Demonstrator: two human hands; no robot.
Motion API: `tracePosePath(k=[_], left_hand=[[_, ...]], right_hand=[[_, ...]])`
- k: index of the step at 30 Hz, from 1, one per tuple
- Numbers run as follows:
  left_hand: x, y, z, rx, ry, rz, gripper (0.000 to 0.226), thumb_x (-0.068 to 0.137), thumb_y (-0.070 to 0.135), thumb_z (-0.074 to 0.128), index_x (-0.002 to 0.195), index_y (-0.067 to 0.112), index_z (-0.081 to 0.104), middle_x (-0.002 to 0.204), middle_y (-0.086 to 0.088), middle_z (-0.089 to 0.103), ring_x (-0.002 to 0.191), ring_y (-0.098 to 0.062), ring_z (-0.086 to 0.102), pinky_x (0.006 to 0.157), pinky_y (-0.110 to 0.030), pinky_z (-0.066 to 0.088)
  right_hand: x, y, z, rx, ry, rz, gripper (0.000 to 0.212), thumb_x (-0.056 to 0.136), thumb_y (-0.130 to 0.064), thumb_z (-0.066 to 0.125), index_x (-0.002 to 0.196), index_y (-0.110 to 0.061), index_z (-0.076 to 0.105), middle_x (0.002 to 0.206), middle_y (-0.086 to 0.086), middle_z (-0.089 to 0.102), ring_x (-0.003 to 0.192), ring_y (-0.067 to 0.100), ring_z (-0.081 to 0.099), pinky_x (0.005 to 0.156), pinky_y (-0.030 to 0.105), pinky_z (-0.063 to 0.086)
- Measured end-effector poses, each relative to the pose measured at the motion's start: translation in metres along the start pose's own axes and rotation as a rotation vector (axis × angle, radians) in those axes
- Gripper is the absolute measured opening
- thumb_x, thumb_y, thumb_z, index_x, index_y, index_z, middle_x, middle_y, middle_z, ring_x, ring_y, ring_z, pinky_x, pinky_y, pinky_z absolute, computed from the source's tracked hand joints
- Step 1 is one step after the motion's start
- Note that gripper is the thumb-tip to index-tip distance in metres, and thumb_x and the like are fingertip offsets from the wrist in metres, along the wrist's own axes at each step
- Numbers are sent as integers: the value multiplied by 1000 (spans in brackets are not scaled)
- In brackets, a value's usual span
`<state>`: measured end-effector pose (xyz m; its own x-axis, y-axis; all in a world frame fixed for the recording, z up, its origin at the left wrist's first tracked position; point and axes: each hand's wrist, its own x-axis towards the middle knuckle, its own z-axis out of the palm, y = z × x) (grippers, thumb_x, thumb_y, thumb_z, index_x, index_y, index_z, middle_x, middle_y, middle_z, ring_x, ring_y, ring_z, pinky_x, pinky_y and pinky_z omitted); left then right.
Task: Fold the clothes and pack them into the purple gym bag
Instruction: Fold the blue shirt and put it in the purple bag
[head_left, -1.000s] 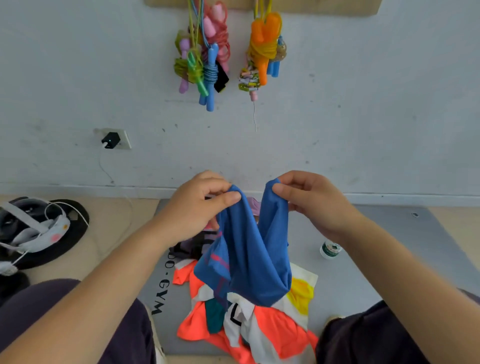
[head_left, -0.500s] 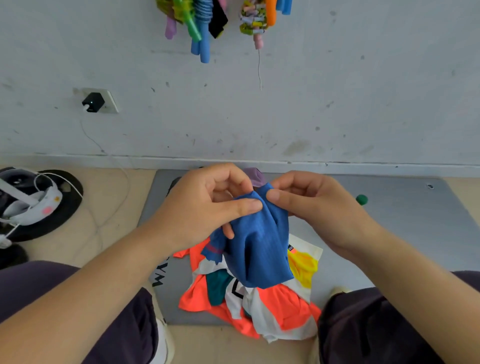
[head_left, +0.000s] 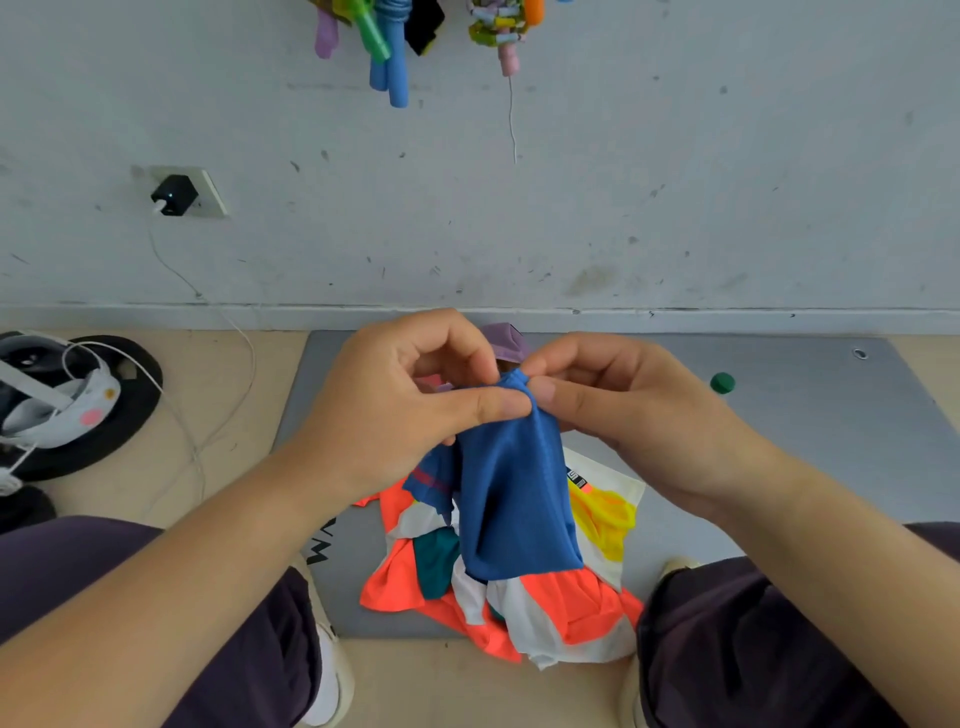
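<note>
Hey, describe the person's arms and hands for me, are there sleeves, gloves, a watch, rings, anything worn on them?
Both forearms are bare right down to the wrists: no sleeves, gloves, watch or bracelet in view. The left hand and the right hand show no rings on the fingers that are visible, and the nails are short and unpainted. Dark purplish trousers cover the legs below the arms.

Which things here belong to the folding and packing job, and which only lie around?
For the job: blue garment, pinched by left hand and right hand; clothes pile; purple bag, mostly hidden.
Lying about: green cap, charger, jump ropes, headset.
</note>
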<state>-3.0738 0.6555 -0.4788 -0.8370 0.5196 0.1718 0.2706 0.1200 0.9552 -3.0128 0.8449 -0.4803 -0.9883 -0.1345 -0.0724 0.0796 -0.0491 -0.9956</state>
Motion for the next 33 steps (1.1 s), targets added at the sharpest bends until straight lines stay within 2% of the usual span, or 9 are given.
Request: tracePosePath(k=[5,7,12,15,19,23,26,30,33], left_hand=[[-2,1,-1,1,-10,70,23,65,34,80,84,29,68,91,8,72,88,-11,68,65,-24,55],[-3,1,-2,-12,-10,76,19,65,35,79,80,29,69,90,7,71,89,-15,68,65,-21,53],[-3,0,-4,-10,2,50,18,69,26,81,78,22,65,89,-4,69,78,-34,66,55,-39,55],[0,0,-9,-90,29,12,12,73,17,74,80,15,64,90,-11,68,73,-23,65,53,-31,51],[1,1,-14,-118,47,-3,15,72,23,78,79,21,64,83,-6,68,64,-26,62,50,-30,52],[6,0,-25,-154,124,-2,16,75,23,76,80,24,61,75,2,67,60,-21,62,51,-32,56],[13,0,-39,-139,183,-15,15,77,23,74,79,29,60,71,7,66,60,-16,61,52,-30,57],[19,-7,-57,-45,211,-25,19,80,11,75,80,24,61,72,1,62,65,-12,57,52,-26,55],[21,-15,-63,10,233,-65,18,85,4,72,83,18,60,70,0,67,64,-16,59,54,-27,56]], right_hand=[[-2,0,2,32,-18,-10,17,84,-22,66,97,-11,72,94,13,69,89,33,57,86,53,41],[-2,1,3,39,-17,-3,17,84,-21,65,96,-11,72,95,16,67,89,35,55,87,55,39],[-1,3,9,33,29,-23,19,82,-25,67,97,-14,68,91,12,68,85,26,58,84,42,45],[-1,5,13,-105,90,-191,27,78,-11,76,94,-13,53,83,4,64,79,16,59,78,29,50],[0,16,16,-457,108,-315,21,78,-4,76,89,-12,60,86,-3,62,81,14,59,81,24,49],[5,29,4,-766,9,-129,15,79,-10,75,87,-18,64,82,-1,63,79,17,57,77,30,47],[13,33,-10,-1028,-8,-27,11,83,-16,72,86,-6,68,81,5,62,80,23,57,79,33,43],[20,14,-36,-978,178,-10,9,86,-18,70,79,-15,70,83,3,65,84,22,59,79,30,43],[18,-1,-53,-867,312,-34,18,84,-23,74,70,-32,65,80,-10,66,81,9,60,73,11,41]])
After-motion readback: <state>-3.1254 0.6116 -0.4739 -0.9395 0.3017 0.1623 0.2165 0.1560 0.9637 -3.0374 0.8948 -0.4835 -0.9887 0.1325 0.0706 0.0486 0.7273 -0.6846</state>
